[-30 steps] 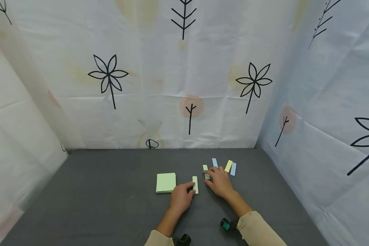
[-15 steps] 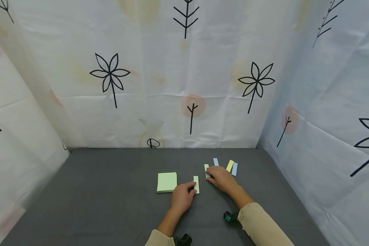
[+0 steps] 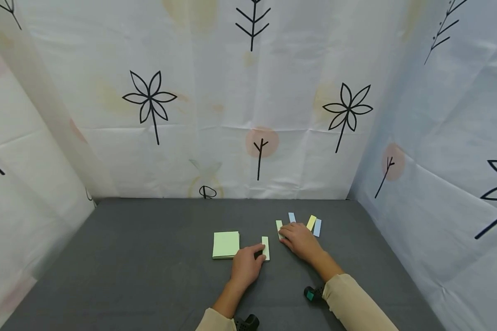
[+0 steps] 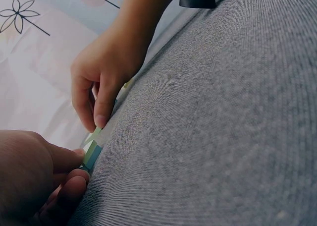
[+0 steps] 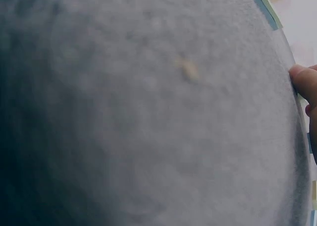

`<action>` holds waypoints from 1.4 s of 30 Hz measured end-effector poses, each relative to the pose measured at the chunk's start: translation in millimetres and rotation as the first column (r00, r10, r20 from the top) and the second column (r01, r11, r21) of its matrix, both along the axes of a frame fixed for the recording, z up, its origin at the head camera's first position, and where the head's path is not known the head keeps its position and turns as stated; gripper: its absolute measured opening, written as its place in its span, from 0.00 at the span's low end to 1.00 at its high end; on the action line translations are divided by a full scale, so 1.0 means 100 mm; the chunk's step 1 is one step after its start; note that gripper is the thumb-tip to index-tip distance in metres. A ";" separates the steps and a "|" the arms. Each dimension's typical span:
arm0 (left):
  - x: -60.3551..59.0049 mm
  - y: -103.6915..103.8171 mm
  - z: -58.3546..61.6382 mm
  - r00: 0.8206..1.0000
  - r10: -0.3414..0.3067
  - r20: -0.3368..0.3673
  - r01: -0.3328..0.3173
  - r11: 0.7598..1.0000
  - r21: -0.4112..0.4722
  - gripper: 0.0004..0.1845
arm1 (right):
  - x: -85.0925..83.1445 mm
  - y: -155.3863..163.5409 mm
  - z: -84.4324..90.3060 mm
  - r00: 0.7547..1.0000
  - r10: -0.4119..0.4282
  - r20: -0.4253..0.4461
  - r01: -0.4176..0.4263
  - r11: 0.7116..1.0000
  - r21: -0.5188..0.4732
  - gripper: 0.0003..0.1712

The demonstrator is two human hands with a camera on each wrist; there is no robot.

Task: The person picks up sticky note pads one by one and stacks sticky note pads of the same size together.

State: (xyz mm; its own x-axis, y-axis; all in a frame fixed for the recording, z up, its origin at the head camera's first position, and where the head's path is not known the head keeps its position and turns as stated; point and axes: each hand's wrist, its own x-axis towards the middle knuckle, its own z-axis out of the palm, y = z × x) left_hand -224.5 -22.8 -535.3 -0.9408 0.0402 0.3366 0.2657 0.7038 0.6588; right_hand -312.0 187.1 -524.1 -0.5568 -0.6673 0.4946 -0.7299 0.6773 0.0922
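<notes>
Shift since 1.0 s ago: the right hand (image 3: 301, 239) has drawn its spread fingers together at the farther green strip (image 3: 279, 225); the left hand (image 3: 245, 266) stays at the nearer green strip (image 3: 266, 250).
Head view, left hand: we see its thumb and index finger almost closed, pinching the nearer green strip at its left edge, on the grey cloth (image 3: 149, 276), right of the square green pad (image 3: 226, 244).
Head view, right hand: its bent fingers and thumb, with little gap, pinch the farther green strip.
Head view, other strips: we count 2 blue strips (image 3: 317, 228), 1 just beyond the right hand and 1 beside the yellow strip (image 3: 311, 223).
Head view, backdrop: white sheeting (image 3: 211, 69) with black plant drawings.
Left wrist view: we see the nearer green strip's pale top and blue side between thumb and finger; the right hand's fingertips meet at the farther green strip.
Right wrist view: mostly blurred grey cloth, with a thumb tip at the right edge; from here we cannot tell what that hand holds.
</notes>
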 end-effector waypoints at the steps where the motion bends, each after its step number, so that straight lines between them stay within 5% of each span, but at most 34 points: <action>1: 0.00 0.00 0.00 1.000 -0.002 0.001 0.002 1.000 0.002 0.15 | 0.00 0.00 -0.01 1.000 0.003 -0.005 -0.003 1.000 -0.017 0.14; 10: 0.00 0.00 0.00 1.000 -0.006 0.005 0.006 1.000 0.010 0.15 | -0.02 -0.03 -0.03 1.000 0.029 -0.001 -0.029 0.984 -0.176 0.08; 21: 0.00 0.01 0.02 1.000 0.001 0.001 -0.001 1.000 0.002 0.14 | 0.01 -0.02 0.01 0.996 0.020 0.087 -0.001 0.976 -0.217 0.09; 28: -0.01 0.01 0.02 1.000 0.003 0.009 -0.003 1.000 -0.003 0.14 | 0.04 -0.11 0.04 0.966 -0.142 0.215 0.191 0.955 -0.228 0.14; 35: -0.01 0.01 0.02 1.000 0.004 0.017 -0.004 1.000 -0.004 0.15 | 0.06 -0.23 0.11 0.901 -0.362 0.239 0.397 0.910 -0.121 0.22; 42: -0.01 0.01 0.02 1.000 0.000 0.012 0.000 1.000 -0.007 0.15 | 0.06 -0.27 0.14 0.863 -0.424 0.277 0.461 0.883 -0.086 0.24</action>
